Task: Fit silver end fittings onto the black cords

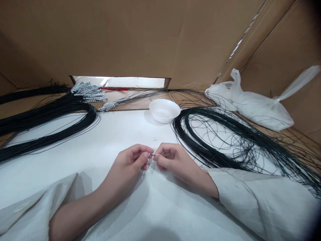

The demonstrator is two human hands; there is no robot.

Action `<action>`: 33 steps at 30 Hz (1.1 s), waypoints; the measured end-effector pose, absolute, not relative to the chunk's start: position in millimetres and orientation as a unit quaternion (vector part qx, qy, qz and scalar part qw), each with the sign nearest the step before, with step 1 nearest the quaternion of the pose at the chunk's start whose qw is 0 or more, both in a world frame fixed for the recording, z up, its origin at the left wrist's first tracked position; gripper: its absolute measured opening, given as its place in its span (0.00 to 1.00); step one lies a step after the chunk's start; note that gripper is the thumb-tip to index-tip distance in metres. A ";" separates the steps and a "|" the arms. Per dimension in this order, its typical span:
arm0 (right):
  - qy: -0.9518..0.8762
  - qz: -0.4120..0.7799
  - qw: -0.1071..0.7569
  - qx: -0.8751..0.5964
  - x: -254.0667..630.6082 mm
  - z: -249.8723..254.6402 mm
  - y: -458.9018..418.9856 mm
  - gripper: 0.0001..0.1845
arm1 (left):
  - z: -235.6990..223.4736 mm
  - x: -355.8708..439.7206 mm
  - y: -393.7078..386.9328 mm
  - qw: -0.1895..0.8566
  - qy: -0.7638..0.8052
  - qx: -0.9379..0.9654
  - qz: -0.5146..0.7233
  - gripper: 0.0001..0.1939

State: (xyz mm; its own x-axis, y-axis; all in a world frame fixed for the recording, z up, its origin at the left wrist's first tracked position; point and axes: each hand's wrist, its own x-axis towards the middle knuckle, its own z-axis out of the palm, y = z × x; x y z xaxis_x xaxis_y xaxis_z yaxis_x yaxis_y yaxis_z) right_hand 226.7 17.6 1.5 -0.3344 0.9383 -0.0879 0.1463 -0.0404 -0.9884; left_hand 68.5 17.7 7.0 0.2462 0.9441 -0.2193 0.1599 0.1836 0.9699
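My left hand (132, 160) and my right hand (173, 159) meet over the white surface, each pinched with thumb and index finger. Between their fingertips runs a short, thin black wire (152, 154). My right fingers grip it, and its other end reaches the left fingertips, where a tiny pale piece seems to be; its kind is too small to make out. Just beyond the hands lie a few small clear or white bits (154, 138). Farther back stands a white bowl (164, 118) with small pale pieces in its bottom.
At right lies a looped bundle of black wires (208, 152) with stray strands. Another black bundle (57, 134) curves at left, near a bunch of white-tipped wire ends (89, 92). White plastic bags (263, 108) rest at the right back. A cardboard wall (125, 40) encloses the back.
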 end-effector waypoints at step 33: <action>-0.591 0.564 0.351 -0.458 227.2 1.6 18.1 0.04 | 7.4 68.5 17.0 0.581 0.506 0.539 0.338 0.06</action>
State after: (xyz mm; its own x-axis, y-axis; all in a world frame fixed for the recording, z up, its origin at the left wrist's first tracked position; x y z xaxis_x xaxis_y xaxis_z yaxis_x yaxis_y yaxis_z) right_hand 227.2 18.1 1.6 -0.3334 0.9373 -0.1019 0.1461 -0.0554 -0.9877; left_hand 68.5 17.0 7.4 0.2581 0.9398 -0.2239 0.1527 0.1891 0.9700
